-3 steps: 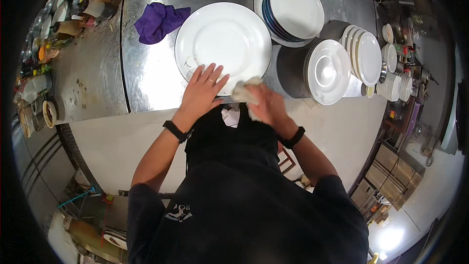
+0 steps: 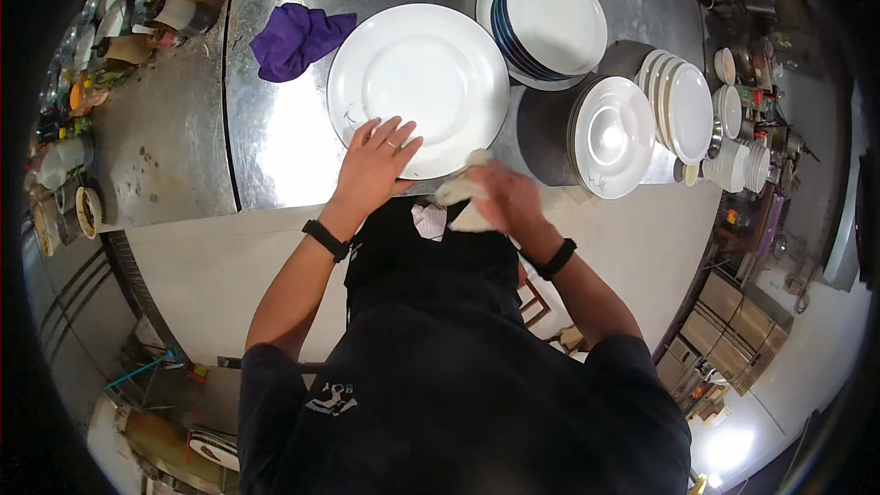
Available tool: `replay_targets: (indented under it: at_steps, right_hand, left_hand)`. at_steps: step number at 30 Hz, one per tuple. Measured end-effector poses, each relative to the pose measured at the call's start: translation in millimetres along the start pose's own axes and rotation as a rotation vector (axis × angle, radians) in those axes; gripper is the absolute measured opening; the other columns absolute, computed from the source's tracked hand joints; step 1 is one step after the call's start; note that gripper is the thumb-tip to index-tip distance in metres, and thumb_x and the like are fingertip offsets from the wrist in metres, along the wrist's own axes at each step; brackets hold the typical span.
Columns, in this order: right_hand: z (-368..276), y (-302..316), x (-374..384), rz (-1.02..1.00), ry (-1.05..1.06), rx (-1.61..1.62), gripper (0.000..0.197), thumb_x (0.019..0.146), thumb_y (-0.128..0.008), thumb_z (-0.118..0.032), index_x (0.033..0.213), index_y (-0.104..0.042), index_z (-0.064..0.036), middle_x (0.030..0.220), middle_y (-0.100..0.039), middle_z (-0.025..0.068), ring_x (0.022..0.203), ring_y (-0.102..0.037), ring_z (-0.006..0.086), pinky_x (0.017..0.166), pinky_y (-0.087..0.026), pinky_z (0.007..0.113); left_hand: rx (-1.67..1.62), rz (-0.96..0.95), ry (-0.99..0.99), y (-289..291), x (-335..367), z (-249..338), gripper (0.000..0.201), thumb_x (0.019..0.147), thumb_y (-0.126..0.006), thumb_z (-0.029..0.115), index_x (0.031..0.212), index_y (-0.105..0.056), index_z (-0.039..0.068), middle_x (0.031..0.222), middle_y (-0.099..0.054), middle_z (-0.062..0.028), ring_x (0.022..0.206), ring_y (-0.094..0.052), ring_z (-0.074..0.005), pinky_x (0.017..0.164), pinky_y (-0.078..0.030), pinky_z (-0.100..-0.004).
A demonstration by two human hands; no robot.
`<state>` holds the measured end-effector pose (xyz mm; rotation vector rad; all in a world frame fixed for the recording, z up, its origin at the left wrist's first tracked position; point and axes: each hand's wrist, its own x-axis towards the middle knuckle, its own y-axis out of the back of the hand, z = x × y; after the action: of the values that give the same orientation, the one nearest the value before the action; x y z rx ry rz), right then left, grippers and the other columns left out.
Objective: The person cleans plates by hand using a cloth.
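Observation:
A large round white plate [image 2: 431,82] lies on the steel counter in front of me. My left hand [image 2: 371,170] rests on its near left rim with fingers stretched out, beside a small printed leaf pattern. My right hand [image 2: 507,197] is closed on a whitish cloth [image 2: 466,191] at the near right edge of the plate; its fingers are partly blurred. Left of the plate lies a crumpled purple cloth [image 2: 298,41].
Beyond the plate to the right stands a stack of dark-rimmed plates [image 2: 557,18]. Nearer are stacked white plates [image 2: 612,137] and oval dishes [image 2: 689,110]. Bottles and jars [image 2: 188,14] line the far left. The steel counter's [image 2: 170,147] front edge runs close to my body.
My right hand and the whitish cloth have shifted slightly right and toward me, off the plate's near edge. My left hand has barely moved.

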<state>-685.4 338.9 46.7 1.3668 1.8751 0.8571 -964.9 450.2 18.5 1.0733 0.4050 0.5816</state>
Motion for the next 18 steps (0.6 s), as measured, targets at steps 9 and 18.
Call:
replay_targets:
  at_steps: [9, 18]
  right_hand:
    - [-14, -5, 11, 0.193, -0.164, 0.014, 0.052, 0.081, -0.072, -0.008, 0.133, -0.066, -0.0129, 0.107, -0.065, 0.0139, 0.092, -0.067, 0.0415, 0.075, -0.056, 0.049]
    - [-1, 4, 25, 0.077, -0.162, -0.101, 0.056, 0.077, -0.078, -0.012, 0.132, -0.068, -0.0139, 0.104, -0.066, 0.0133, 0.091, -0.069, 0.0379, 0.075, -0.057, 0.047]
  left_hand:
    - [-0.030, 0.059, 0.050, -1, 3, 6, 0.072, 0.075, -0.088, 0.038, 0.139, -0.066, 0.014, 0.151, -0.058, -0.0041, 0.145, -0.046, -0.0254, 0.124, -0.031, -0.0467]
    - [-0.069, 0.052, 0.087, -5, 1, 7, 0.075, 0.074, -0.088, 0.035, 0.142, -0.064, 0.014, 0.154, -0.055, -0.0041, 0.148, -0.043, -0.0265, 0.123, -0.032, -0.0483]
